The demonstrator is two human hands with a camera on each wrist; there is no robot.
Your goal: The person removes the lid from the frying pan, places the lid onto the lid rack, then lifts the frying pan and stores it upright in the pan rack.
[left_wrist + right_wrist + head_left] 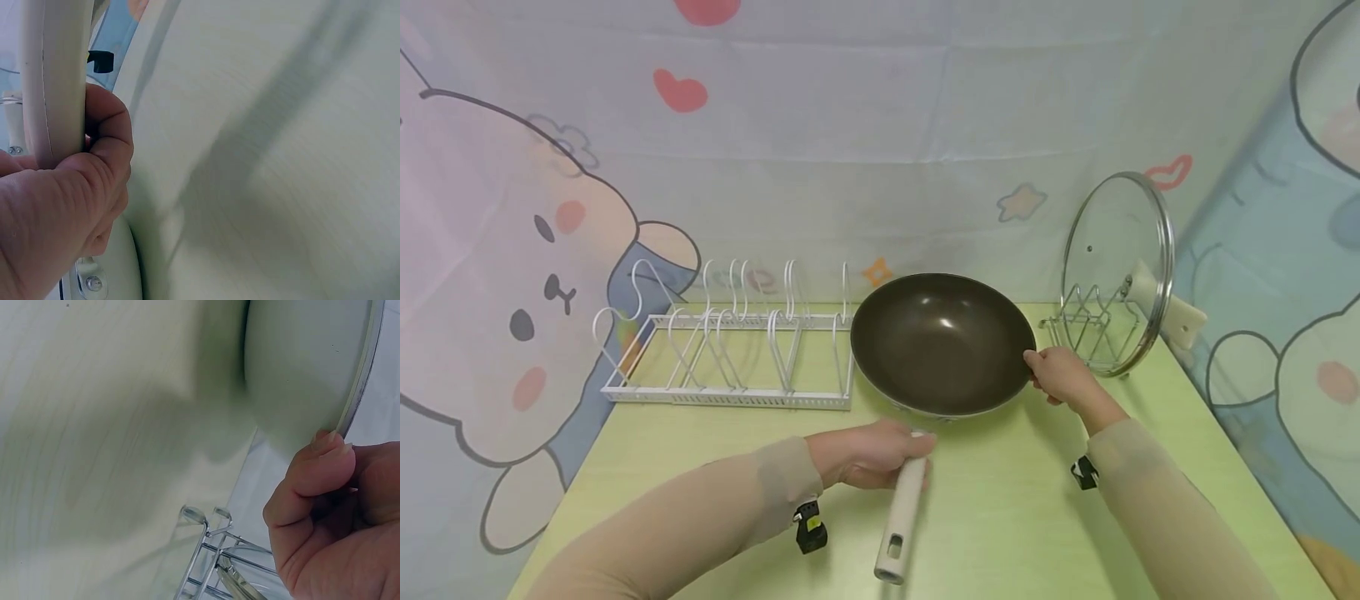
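A wok [943, 346] with a dark brown inside and a pale outer wall [300, 369] sits at the middle of the table, just right of a white rack. My left hand [883, 454] grips its cream handle [901, 517] near the pan end; in the left wrist view, fingers curl round the handle [56, 81]. At the wok's right edge, my right hand [1063, 377] pinches the rim between thumb and fingers, which the right wrist view shows close up. Most of the wok's underside is hidden in the head view.
The white wire rack [730, 400] with several upright loops stands at the left. A glass lid [1120, 267] with a metal rim leans upright in a small chrome stand [1086, 312] at the right, close to my right hand. A printed cloth [880, 125] hangs behind the table [1000, 500].
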